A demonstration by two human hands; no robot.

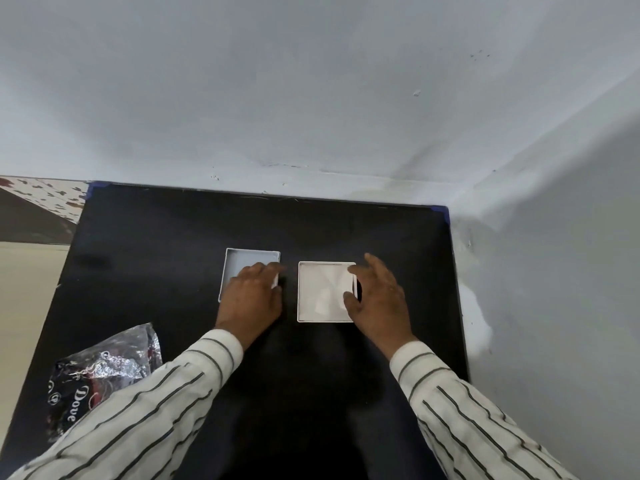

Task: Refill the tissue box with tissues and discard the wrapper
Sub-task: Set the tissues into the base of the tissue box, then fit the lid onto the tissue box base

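A square white tissue box [323, 292] sits open on the black table [156, 258], with white folded tissues visible inside. My right hand [375, 299] rests at the box's right wall, fingers spread over the rim. To the left lies the box's grey lid [242, 263], hollow side up. My left hand [251, 299] lies on the lid's near right part, fingers curled over its right edge. A crumpled black and silver plastic wrapper [104, 372] lies at the table's front left, partly behind my left sleeve.
The table stands in a corner, with a white wall [311, 98] behind it and another on the right. Past the table's left edge there is floor and a patterned cloth [52, 195].
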